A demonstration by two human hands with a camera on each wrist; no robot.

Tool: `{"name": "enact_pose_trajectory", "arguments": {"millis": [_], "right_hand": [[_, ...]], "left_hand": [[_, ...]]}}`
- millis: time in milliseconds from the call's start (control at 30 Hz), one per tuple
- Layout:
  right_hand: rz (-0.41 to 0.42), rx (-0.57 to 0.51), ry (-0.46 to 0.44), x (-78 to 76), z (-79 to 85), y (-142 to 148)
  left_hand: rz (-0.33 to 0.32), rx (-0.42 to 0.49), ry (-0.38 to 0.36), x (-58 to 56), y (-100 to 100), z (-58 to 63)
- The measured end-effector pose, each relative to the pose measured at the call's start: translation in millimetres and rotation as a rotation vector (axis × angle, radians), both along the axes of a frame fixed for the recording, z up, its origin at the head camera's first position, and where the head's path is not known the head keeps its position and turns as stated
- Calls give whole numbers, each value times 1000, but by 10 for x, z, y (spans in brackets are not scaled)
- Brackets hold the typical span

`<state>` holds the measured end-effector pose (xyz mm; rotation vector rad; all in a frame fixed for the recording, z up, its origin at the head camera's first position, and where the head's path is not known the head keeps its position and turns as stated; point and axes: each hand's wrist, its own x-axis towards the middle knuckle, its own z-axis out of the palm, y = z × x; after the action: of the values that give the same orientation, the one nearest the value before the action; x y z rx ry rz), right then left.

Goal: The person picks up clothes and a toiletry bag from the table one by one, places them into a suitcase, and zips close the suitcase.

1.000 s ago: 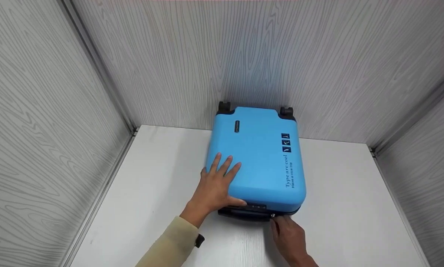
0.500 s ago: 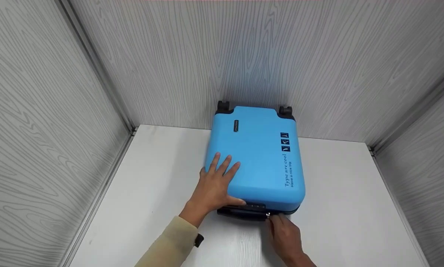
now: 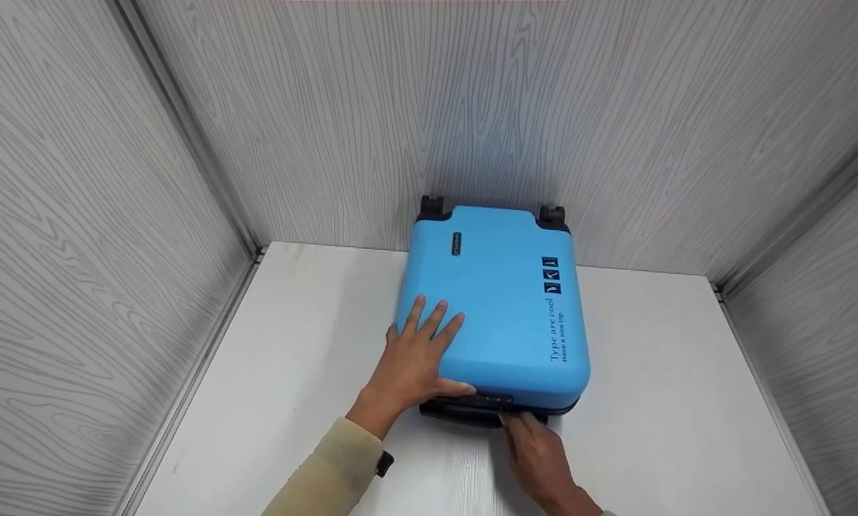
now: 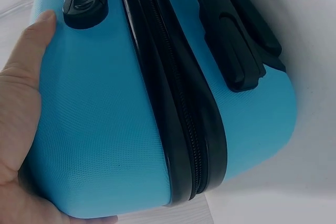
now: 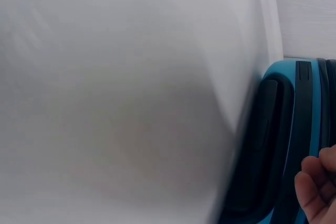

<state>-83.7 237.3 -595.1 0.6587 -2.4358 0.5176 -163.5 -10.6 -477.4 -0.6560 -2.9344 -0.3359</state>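
Observation:
A light blue hard-shell suitcase (image 3: 500, 301) lies flat, its handle end towards me. My left hand (image 3: 414, 362) rests on its near left corner with fingers spread over the shell, the thumb along the near side by the black combination lock (image 4: 85, 1). At that same side my right hand (image 3: 540, 455) pinches a small shiny zipper pull (image 3: 502, 417), mostly hidden by the fingertips. Black zipper teeth (image 4: 191, 135) run between two dark trim bands in the left wrist view. Beside them is the black carry handle (image 3: 457, 416). In the right wrist view, curled fingertips (image 5: 310, 184) sit at the zipper band.
Two black wheels (image 3: 432, 206) stick out at the suitcase's far end, close to the back wall (image 3: 328, 129). The white tabletop (image 3: 292, 344) extends on both sides, bounded by a left panel (image 3: 56, 215) and a right panel (image 3: 823, 315).
My right hand has slid left along the suitcase's near side with the zipper pull, from near the right corner to the carry handle. The left hand has stayed in place.

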Motion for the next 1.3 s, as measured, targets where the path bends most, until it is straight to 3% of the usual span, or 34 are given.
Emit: {"name": "enact_pose_trajectory", "arguments": {"millis": [367,567,767,1300], "right_hand": [[58,17,-51,-55,40,-210],[110,38,13,-88,43,-353],[129,59,55,-98,74,-531],[146,136,-65,-107,105,-760]], "left_hand": [[-2,9,-7,8,-11,14],[-9,0,20,9,-17,-2],[-10,14,-8,12,-12,0],[-23,25,-7,15,-14,-8]]}}
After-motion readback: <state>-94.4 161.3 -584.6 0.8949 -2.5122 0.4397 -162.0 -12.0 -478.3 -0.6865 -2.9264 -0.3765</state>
